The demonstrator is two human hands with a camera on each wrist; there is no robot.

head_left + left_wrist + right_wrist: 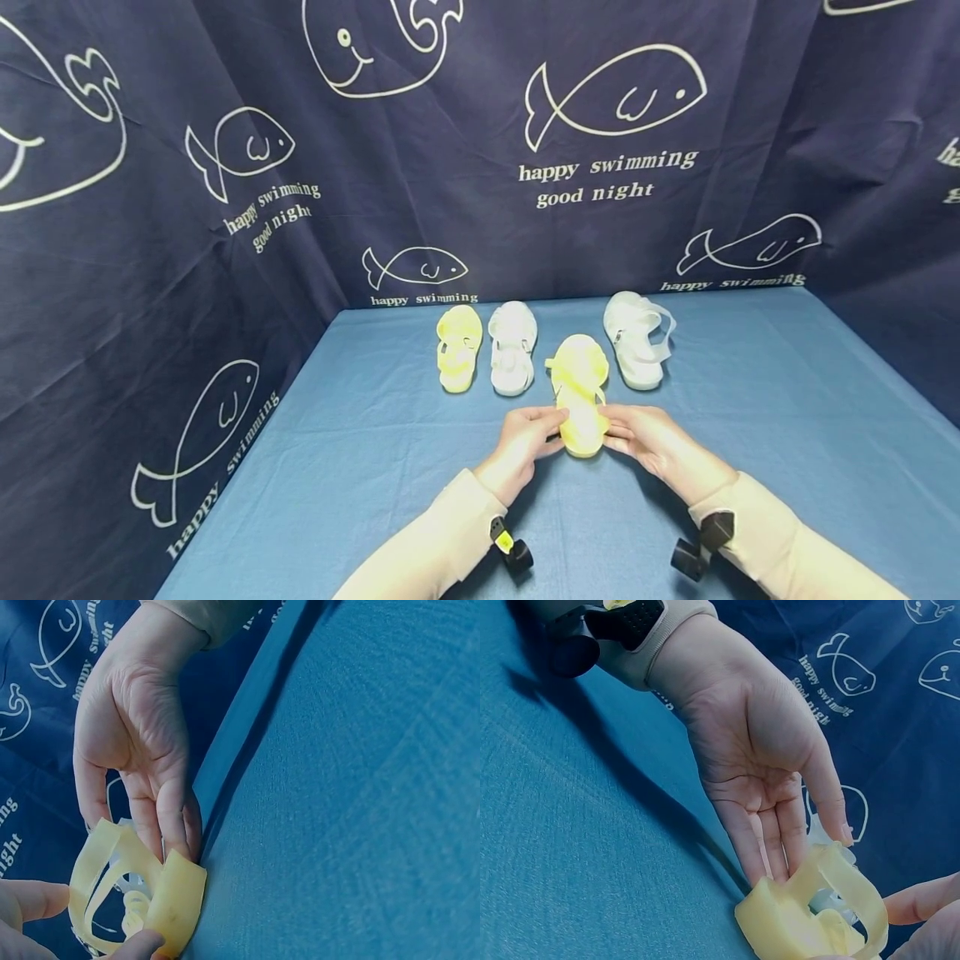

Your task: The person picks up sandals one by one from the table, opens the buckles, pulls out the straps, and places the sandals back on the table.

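Observation:
A yellow sandal [581, 425] is held at its heel end between both hands, toe pointing away from me. My left hand [525, 442] grips its left side, thumb by the strap and fingers along the sole's edge. On the other side my right hand [648, 437] grips it the same way. Up close in the left wrist view, the sandal's heel and looped straps [176, 904] show between the fingers. Beyond it in the head view lie a second yellow sandal [457, 354], a white sandal [512, 354] and another white sandal [636, 346] whose strap sticks out to the right.
A blue cloth [360, 467] covers the table. Dark blue curtains [480, 192] with white fish drawings and lettering stand behind and at both sides. Small black cameras [517, 557] are strapped to the wrists over beige sleeves [427, 542].

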